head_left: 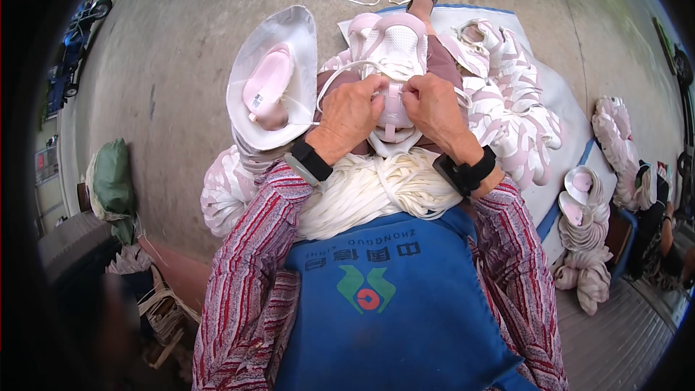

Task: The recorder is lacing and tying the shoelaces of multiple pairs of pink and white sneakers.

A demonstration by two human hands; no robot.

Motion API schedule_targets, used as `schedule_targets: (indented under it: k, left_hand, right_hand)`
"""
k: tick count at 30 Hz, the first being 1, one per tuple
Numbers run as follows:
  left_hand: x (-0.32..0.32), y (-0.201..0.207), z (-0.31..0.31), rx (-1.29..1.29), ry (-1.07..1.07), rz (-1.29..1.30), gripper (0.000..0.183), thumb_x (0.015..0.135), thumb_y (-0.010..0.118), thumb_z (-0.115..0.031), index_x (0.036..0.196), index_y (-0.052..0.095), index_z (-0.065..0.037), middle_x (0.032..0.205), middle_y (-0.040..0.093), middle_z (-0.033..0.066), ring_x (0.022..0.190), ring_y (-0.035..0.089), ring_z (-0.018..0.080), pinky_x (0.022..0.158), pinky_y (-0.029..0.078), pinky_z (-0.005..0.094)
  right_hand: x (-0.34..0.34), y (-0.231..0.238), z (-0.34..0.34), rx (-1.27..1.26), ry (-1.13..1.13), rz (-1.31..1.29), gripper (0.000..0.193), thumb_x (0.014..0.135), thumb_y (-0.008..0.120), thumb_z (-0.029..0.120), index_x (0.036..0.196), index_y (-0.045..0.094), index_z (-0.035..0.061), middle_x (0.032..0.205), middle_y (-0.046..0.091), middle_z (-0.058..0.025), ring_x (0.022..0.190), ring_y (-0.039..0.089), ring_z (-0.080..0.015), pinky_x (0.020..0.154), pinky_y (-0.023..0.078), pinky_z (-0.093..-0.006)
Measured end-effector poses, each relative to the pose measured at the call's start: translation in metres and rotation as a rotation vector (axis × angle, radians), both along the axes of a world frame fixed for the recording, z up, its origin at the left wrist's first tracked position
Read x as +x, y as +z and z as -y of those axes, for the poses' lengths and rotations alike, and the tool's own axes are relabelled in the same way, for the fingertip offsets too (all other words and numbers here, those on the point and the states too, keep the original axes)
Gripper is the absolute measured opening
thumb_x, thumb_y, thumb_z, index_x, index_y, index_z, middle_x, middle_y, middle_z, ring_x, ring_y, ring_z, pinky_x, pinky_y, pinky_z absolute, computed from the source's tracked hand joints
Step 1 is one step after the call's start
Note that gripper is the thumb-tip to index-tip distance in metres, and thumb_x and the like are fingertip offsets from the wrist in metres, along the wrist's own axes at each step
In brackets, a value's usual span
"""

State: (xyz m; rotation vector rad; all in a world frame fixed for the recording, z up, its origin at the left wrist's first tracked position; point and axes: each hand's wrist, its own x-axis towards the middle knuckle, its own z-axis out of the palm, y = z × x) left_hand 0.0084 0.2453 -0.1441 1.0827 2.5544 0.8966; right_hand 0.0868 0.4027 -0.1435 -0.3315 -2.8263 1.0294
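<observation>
A pink and white shoe upper (402, 40) lies across my lap, its pink tongue (392, 110) between my hands. White shoelace (323, 87) curves out in loops beside both wrists. My left hand (352, 114) pinches the lace at the left edge of the upper. Opposite it, my right hand (434, 107) has thumb and fingers closed on the lace at the right edge. My fingers partly hide the eyelets and the lace ends. Just below the shoe, a thick bundle of white laces (369, 192) rests on my blue apron (394, 261).
At left stands a stack of nested white pieces with a pink insole (269, 72) on top. Many pink-and-white uppers (510, 98) are piled on a pale sheet (557, 105) at right. More stacks (583, 210) lie farther right, near another person (670, 235). A green sack (112, 181) stands at left.
</observation>
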Motion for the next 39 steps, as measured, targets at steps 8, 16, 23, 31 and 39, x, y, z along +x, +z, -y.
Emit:
schedule_targets:
  k: [8,16,23,31,39]
  left_hand:
    - [-0.003,-0.004,-0.001,0.019,0.009,0.046,0.024,0.081,0.061,-0.014,0.104,0.066,-0.008,0.072,0.065,0.0165,0.065,0.064,0.0298,0.06,0.05,0.0386]
    - [-0.003,-0.003,-0.001,0.021,0.008,0.06,0.024,0.082,0.06,-0.014,0.105,0.066,-0.009,0.076,0.066,0.0166,0.068,0.066,0.0299,0.061,0.05,0.0387]
    - [-0.005,0.005,-0.01,-0.045,-0.023,0.005,0.015,0.083,0.061,-0.017,0.092,0.064,-0.006,0.077,0.065,0.0175,0.072,0.063,0.036,0.063,0.049,0.0442]
    - [-0.03,0.023,0.018,-0.062,-0.155,0.109,0.015,0.085,0.06,-0.017,0.093,0.061,-0.005,0.075,0.065,0.0134,0.071,0.063,0.0292,0.062,0.047,0.0382]
    - [-0.033,0.046,0.041,0.05,-0.078,0.928,0.011,0.089,0.061,-0.018,0.086,0.06,-0.007,0.07,0.052,-0.0067,0.056,0.042,0.0009,0.046,0.032,0.0168]
  right_hand:
    - [0.005,0.001,0.009,0.086,0.009,-0.03,0.01,0.08,0.057,0.003,0.086,0.063,-0.0026,0.082,0.061,-0.0213,0.077,0.059,-0.0398,0.068,0.048,-0.0436]
    - [0.0,-0.003,0.011,0.049,0.04,-0.141,0.011,0.081,0.052,0.001,0.092,0.053,0.0017,0.086,0.06,-0.0192,0.076,0.063,-0.0395,0.064,0.05,-0.0466]
    - [0.003,0.002,0.012,0.068,0.029,-0.132,0.016,0.082,0.054,0.003,0.097,0.055,0.0035,0.087,0.061,-0.0185,0.075,0.063,-0.0393,0.064,0.05,-0.047]
    - [0.019,0.018,0.0,0.142,0.05,-0.235,0.026,0.079,0.06,0.003,0.104,0.057,0.0049,0.094,0.058,-0.0155,0.079,0.062,-0.0353,0.066,0.05,-0.0422]
    - [0.012,0.024,0.034,-0.08,0.191,-0.212,0.014,0.083,0.061,0.007,0.096,0.058,0.0046,0.091,0.056,-0.0138,0.079,0.06,-0.0321,0.068,0.05,-0.0399]
